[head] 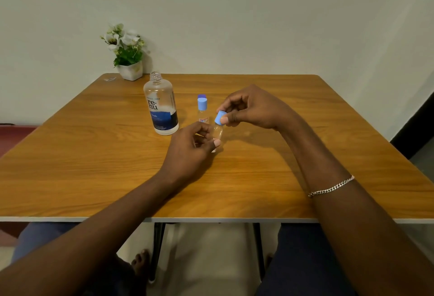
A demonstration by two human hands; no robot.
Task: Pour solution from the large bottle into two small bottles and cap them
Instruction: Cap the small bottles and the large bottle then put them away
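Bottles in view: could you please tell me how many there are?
3: the large bottle, uncapped, on the table; a capped small bottle right of it; a second small bottle in the left hand, right hand on its cap.

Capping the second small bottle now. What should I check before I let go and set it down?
1. Left-hand grip holds the held small bottle: ok.
2. Right-hand grip pinches the blue cap on that bottle's neck: ok.
3. Cap screwed fully tight: cannot tell.
4. Solution level in the held bottle: cannot tell, the clear body is partly hidden by fingers.
5. Other small bottle upright on the table with its cap on: ok.
6. Large bottle upright: ok. Closed: not ok, its neck is open.
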